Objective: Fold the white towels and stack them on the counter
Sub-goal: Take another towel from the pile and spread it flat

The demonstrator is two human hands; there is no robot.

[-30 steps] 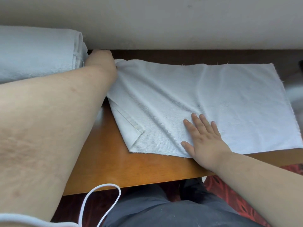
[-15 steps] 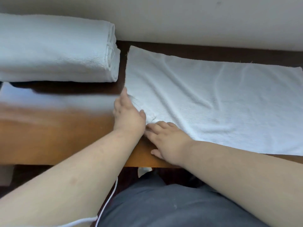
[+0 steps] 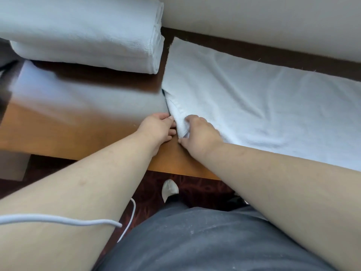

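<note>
Towel [image 3: 263, 106] lies flat on the bench [image 3: 78, 132], its right end cut off by the frame. Left hand [image 3: 158, 130] and right hand [image 3: 199, 133] both pinch its near-left corner; the fingertips are hidden in cloth. Half a second ago that corner lay flat; now it is bunched up. Folded towels [image 3: 82, 34] sit at the bench's far-left corner.

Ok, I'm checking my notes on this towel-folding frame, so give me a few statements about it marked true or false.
1. Both hands meet at the spread towel's near left corner. True.
2. The folded towel stack sits right of the spread towel. False: it sits to its left.
3. The right hand lies flat, fingers straight. False: its fingers curl round the towel's corner.
4. The left hand is at the towel's edge. True.
5. The spread towel hangs off the counter. False: it lies on it.
</note>
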